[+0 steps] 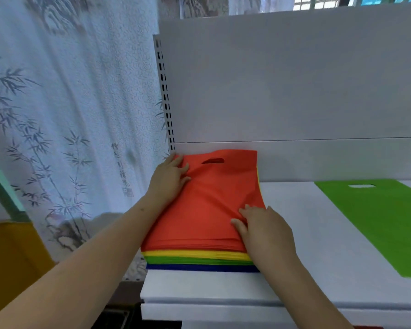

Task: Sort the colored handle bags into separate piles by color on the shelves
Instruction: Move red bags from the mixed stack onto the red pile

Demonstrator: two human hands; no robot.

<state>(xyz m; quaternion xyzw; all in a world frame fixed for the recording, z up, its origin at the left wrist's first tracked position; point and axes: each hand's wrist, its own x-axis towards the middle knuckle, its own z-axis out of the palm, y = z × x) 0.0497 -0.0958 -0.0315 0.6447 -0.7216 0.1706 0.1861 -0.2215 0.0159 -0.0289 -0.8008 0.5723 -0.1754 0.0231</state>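
Both hands on the mixed stack (200, 256): right hand (265, 230) pinches the top orange bag (211, 200), left hand (170, 180) rests flat; only one green bag (380, 222) sorted rightward, rest remains.

The green bag (380, 224) on the white shelf (318, 269) is cut off by the right edge. Beneath the red bags (209, 205), the yellow layer (195, 254), green layer (195, 260) and blue layer (195, 267) are seen only as thin edges; their count cannot be told. The stack's near right corner is hidden by the right hand (266, 231); its far left corner is covered by the left hand (170, 181). Script on the curtain (69, 115) is too blurred to be read.
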